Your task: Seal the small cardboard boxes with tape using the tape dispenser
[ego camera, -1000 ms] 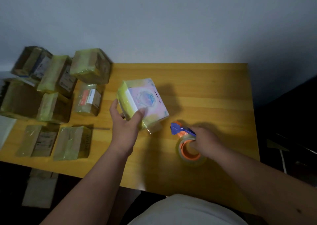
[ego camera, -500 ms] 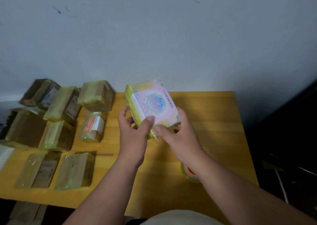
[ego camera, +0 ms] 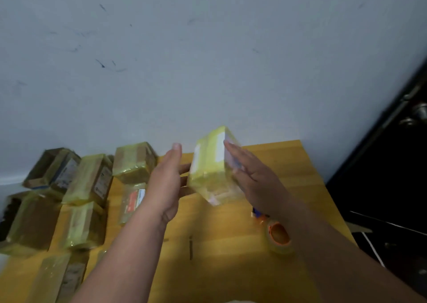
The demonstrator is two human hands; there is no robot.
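From the head view, I have the small yellow-taped cardboard box (ego camera: 211,164) lifted clear of the yellow wooden worktop (ego camera: 288,164), above its far edge and tilted on one corner. My left hand (ego camera: 165,182) sits at its left side with the thumb straight up and the fingers reaching behind and under the box, so it supports more than clamps; my right hand (ego camera: 251,178) lies flat, fingers straight, against the right face. The clear tape roll on its orange-and-blue dispenser (ego camera: 278,235) rests on the worktop near the right edge, just under my right forearm, with neither hand on it. A cluster of other tape-wrapped brown cardboard boxes (ego camera: 87,180) fills the left side of the worktop. I judge this box to be at the inspection or turning stage, its wrap looking largely done. The next move calls for either setting it with the left cluster or putting it down and reaching back for the dispenser if a seam proves bare.
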